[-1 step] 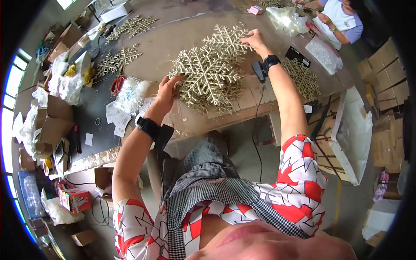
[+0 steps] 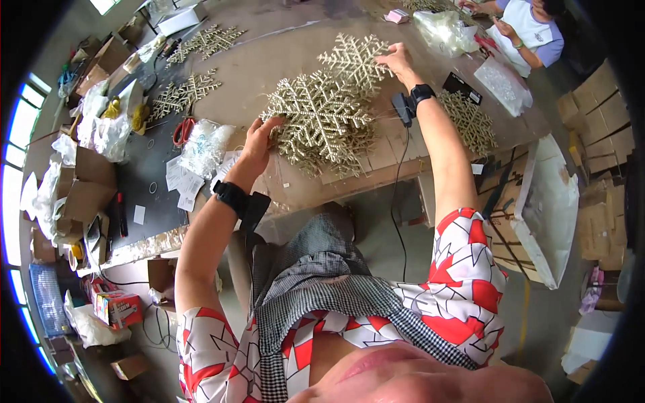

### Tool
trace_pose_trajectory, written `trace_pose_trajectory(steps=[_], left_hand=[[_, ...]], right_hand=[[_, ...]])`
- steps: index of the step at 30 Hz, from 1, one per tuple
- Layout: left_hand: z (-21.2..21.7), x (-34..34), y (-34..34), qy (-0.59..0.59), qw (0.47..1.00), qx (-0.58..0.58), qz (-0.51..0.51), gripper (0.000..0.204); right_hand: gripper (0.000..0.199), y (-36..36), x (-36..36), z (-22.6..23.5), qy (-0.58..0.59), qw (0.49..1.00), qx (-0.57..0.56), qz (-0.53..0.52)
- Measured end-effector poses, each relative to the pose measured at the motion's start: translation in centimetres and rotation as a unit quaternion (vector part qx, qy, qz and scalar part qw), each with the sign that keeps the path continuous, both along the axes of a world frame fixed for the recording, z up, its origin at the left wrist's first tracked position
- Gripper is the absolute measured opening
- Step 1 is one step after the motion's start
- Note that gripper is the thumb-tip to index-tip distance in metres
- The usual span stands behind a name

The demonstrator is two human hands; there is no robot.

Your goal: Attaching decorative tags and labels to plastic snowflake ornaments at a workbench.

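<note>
A pile of pale gold, glittery snowflake ornaments [image 2: 321, 121] lies on the brown tabletop in front of me. My left hand [image 2: 258, 140] grips the left edge of the pile, its fingertips partly hidden by the snowflake arms. My right hand [image 2: 398, 59] pinches one arm tip of another snowflake ornament [image 2: 355, 62] at the pile's far right. The held snowflake's lower part overlaps the top of the pile; whether it touches the pile I cannot tell. Both wrists carry black straps with small dark devices.
More snowflakes [image 2: 467, 122] lie right of my right forearm, with others [image 2: 185, 93] at the far left. Red-handled scissors [image 2: 183, 131], a clear plastic bag [image 2: 205, 148] and paper slips [image 2: 183, 181] sit left. A black cable [image 2: 396, 221] hangs off the table. A co-worker [image 2: 527, 37] works at far right.
My right hand has shifted very slightly away from me, and the pinched snowflake has moved a little up and right with it. My left hand stays in place.
</note>
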State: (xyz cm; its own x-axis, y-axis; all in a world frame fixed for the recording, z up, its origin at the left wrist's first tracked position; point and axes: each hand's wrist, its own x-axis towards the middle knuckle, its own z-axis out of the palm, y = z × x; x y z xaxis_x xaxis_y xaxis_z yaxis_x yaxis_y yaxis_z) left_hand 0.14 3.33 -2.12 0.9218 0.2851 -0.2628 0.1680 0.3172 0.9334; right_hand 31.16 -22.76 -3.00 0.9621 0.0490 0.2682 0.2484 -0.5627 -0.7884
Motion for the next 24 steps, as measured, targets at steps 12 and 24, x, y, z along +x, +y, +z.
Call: trace_pose_trajectory(steps=[12,24], left_hand=[[-1.3,3.9,-0.6,0.011,0.987,-0.155,0.033,0.055],[-1.3,2.0,0.3,-0.01,0.974,-0.225,0.039,0.07]], right_hand=[[0.033,-4.2,1.4,8.2,-0.06,0.928,0.331,0.162],[0.043,4.1,-16.3,9.2,0.131,0.979,-0.093,0.122]])
